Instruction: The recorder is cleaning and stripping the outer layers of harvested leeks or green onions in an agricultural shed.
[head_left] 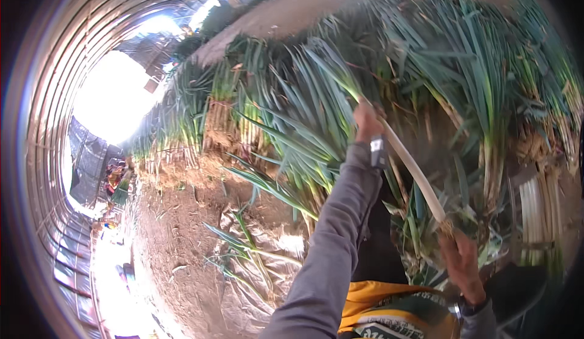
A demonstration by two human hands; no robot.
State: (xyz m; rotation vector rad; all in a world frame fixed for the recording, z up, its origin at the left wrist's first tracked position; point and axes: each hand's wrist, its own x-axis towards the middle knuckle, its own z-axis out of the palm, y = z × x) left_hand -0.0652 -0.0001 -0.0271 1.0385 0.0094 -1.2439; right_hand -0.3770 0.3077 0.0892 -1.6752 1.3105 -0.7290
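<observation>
A long green onion with a white stalk slants between my two hands. My left hand is closed round its upper stalk, just below the green leaves. At the root end, my right hand grips the onion low down, beside its tuft of pale roots. Dark wristwear sits on my left wrist, below the hand. Loose green leaves lie under the stalk, and some of them are hidden by my arm.
Upright bundles of green onions stand in rows ahead and to the left. Several loose onions lie on a pale sheet at the left. A bundle of white stalks is at the right. Curved ribs line the shelter wall.
</observation>
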